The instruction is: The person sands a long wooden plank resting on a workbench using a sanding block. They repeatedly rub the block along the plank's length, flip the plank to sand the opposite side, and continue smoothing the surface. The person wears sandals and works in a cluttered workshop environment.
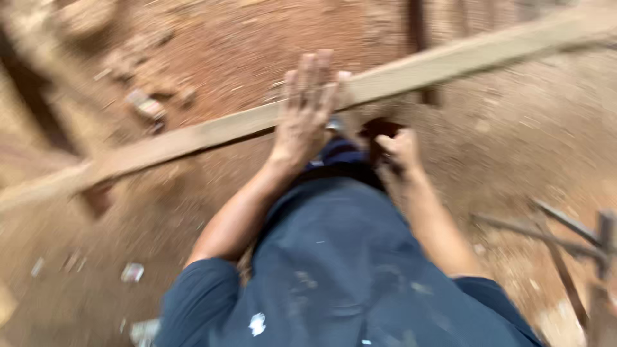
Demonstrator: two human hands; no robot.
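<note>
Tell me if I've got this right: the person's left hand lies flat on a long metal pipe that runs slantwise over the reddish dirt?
Not quite. In the head view the left hand does lie flat on something long and slanted over the reddish dirt, but it is a wooden plank, not a metal pipe.

A long, pale wooden plank (212, 132) runs diagonally across the view, low at the left and rising to the upper right, above reddish-brown ground. Its face is rough and unpainted; motion blur softens its edges. The left hand (307, 106) lies flat upon its middle.
</note>
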